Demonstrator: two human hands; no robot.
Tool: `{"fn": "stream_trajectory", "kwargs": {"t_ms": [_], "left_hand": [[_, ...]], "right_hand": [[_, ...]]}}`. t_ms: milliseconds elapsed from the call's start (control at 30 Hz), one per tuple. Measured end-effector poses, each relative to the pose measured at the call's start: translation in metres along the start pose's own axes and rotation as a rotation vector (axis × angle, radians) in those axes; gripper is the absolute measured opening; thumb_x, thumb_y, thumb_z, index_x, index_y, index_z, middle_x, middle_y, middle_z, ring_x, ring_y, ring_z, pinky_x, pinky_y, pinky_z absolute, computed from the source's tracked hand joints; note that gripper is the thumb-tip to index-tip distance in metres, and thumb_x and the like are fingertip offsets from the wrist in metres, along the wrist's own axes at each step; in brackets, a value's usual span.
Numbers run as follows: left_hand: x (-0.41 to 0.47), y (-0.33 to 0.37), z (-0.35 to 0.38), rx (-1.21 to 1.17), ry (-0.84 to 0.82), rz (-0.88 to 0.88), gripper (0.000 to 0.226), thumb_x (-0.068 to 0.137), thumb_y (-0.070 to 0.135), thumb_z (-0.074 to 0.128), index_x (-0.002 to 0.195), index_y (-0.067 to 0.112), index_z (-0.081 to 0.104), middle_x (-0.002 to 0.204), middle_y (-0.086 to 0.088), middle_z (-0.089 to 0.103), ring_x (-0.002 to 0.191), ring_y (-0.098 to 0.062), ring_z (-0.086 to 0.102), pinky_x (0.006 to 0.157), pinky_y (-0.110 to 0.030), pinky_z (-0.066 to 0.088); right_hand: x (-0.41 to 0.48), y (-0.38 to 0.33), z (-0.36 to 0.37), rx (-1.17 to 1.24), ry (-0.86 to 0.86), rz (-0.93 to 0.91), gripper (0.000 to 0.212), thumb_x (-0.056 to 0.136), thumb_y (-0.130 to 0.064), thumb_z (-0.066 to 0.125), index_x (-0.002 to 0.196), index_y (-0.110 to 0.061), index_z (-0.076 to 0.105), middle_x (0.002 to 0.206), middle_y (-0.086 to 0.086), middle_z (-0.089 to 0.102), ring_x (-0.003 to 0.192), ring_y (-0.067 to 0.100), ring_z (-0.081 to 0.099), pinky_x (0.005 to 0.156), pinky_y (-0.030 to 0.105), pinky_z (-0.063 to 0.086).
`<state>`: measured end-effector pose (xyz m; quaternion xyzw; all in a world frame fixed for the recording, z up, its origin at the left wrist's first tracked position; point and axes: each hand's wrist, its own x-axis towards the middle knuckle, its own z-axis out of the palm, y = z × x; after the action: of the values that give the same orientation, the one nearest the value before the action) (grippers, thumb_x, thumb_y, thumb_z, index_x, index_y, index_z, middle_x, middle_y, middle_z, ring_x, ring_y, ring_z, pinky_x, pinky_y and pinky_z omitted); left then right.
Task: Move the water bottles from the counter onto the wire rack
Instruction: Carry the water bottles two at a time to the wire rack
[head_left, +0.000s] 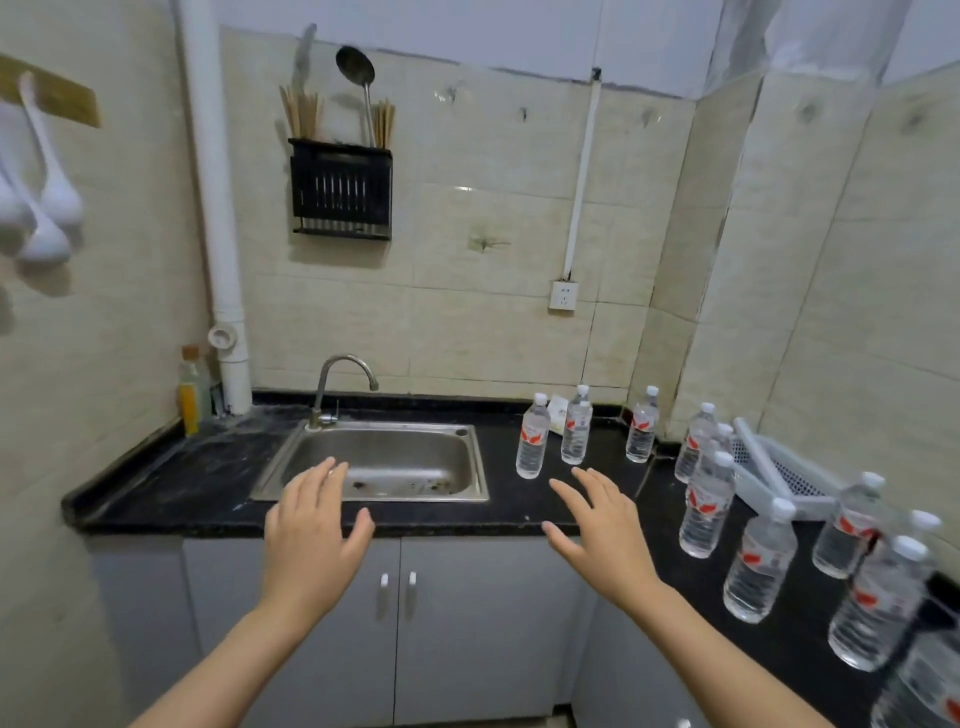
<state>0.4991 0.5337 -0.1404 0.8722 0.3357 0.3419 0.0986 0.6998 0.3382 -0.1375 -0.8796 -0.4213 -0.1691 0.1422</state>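
Though near sink (395, 453), bottles (533, 441) beside basket (800, 480)

black counter (208, 483), red-labelled clear bottles (532, 441), grey cabinet (467, 623)

Both forearms are held out bare, L entering from the bottom-left and R from the bottom-right, angled slightly inward twd each other. The left hand (311, 535) is held palm-down w/ fingers straight and close together, thumb spread out to the side, fingertips reaching just past the front edge of the counter (197, 467); nothing is held. The right hand (605, 535) is likewise held palm-down at approx the same height, fingers straight and slightly fanned, thumb spread inward, over the same front edge, w/ nothing gripped.
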Motion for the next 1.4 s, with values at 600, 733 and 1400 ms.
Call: {"fn": "stream_trajectory", "kwargs": {"t_ms": [600,733,1400], "left_hand": [[0.231,-0.007,0.266,-0.296,-0.434,0.039,0.057,0.092,0.031,0.043,0.143,0.014,0.026,0.154,-0.002,0.025,0.142,-0.020,0.020,0.115,-0.039,0.020],[0.264,-0.005,0.318,-0.303,-0.509,0.088,0.057,0.091,0.029,0.046,0.142,0.011,0.028,0.152,-0.003,0.030,0.140,-0.021,0.025,0.112,-0.036,0.023],[0.341,0.094,0.511,-0.464,-0.757,-0.114,0.113,0.064,0.036,0.079,0.148,0.018,0.006,0.154,-0.009,0.024,0.140,-0.029,0.026,0.111,-0.043,0.027]], "right_hand": [[0.184,0.090,0.112,0.099,-0.092,0.460,0.055,0.090,-0.031,0.052,0.141,-0.021,0.033,0.144,0.002,0.038,0.134,0.018,0.032,0.111,0.033,0.030],[0.198,0.101,0.135,0.221,-0.111,0.624,0.055,0.090,-0.026,0.054,0.140,-0.023,0.032,0.136,-0.001,0.045,0.127,0.015,0.039,0.104,0.029,0.035],[0.323,0.255,0.276,0.643,-0.130,0.775,0.056,0.087,-0.015,0.058,0.139,-0.017,0.036,0.125,0.006,0.051,0.103,0.007,0.044,0.086,0.015,0.032]]}}
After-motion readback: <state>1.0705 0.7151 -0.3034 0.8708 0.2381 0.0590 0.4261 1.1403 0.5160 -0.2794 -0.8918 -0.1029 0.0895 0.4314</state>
